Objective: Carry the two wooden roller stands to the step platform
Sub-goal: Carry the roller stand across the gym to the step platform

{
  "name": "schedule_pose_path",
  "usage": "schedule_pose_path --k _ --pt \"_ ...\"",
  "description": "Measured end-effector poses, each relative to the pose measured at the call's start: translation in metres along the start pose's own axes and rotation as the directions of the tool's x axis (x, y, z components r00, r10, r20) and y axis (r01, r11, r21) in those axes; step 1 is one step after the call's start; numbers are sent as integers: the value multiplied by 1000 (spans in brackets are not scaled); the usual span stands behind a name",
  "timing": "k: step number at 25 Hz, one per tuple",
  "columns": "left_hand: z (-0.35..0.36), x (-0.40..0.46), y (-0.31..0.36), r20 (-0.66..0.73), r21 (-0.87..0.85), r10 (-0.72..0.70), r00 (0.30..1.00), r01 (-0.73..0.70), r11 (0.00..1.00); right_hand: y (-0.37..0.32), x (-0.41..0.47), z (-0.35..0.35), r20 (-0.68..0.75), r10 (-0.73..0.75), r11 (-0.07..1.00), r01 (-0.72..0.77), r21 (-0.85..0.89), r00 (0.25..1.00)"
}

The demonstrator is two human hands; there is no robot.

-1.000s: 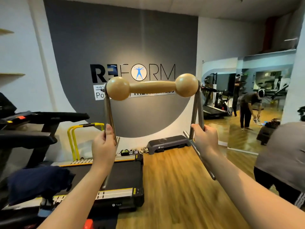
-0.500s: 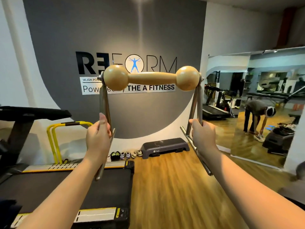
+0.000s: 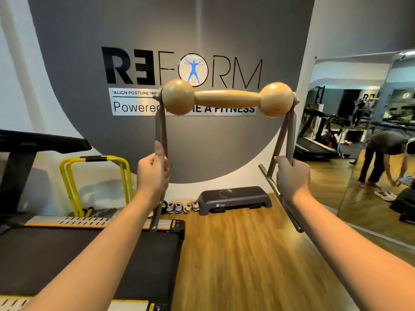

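Note:
I hold one wooden roller stand (image 3: 226, 98) up in front of me: a pale wooden roller with a ball at each end on grey metal legs. My left hand (image 3: 152, 176) grips the left leg. My right hand (image 3: 292, 178) grips the right leg, whose foot bar slants down past my wrist. The dark grey step platform (image 3: 234, 199) lies on the wooden floor against the far wall, below and beyond the stand. No second stand is in view.
A black treadmill (image 3: 89, 254) fills the left foreground, with yellow hurdles (image 3: 94, 176) behind it. Shoes (image 3: 179, 206) line the wall left of the platform. A wall mirror (image 3: 370, 142) on the right reflects a bending person. Wooden floor runs ahead to the platform.
I have walked forward: the wall, sign and step platform have grown larger and nearer. The person at my right has left the view. Both hands keep their grip on the stand.

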State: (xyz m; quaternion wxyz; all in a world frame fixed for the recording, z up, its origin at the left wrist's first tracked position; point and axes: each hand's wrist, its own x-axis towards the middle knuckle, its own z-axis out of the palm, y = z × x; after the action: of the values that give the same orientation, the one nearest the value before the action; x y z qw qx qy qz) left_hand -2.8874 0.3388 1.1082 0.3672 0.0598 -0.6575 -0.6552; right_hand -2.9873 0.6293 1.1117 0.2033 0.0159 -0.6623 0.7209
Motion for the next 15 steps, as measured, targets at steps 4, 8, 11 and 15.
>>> schedule_pose_path --k 4,8,11,15 --pt "30 98 -66 18 -6 -20 1000 20 1000 55 88 58 -41 -17 1000 17 -16 999" --pt "62 204 -126 37 17 -19 999 18 1000 103 176 123 -44 -3 1000 4 23 999" --pt "85 264 -161 71 22 -19 997 17 1000 130 233 157 -68 16 1000 -16 -1 998" --pt "125 348 -212 73 39 -64 995 61 997 170 320 200 -65 38 999 -40 -29 997"
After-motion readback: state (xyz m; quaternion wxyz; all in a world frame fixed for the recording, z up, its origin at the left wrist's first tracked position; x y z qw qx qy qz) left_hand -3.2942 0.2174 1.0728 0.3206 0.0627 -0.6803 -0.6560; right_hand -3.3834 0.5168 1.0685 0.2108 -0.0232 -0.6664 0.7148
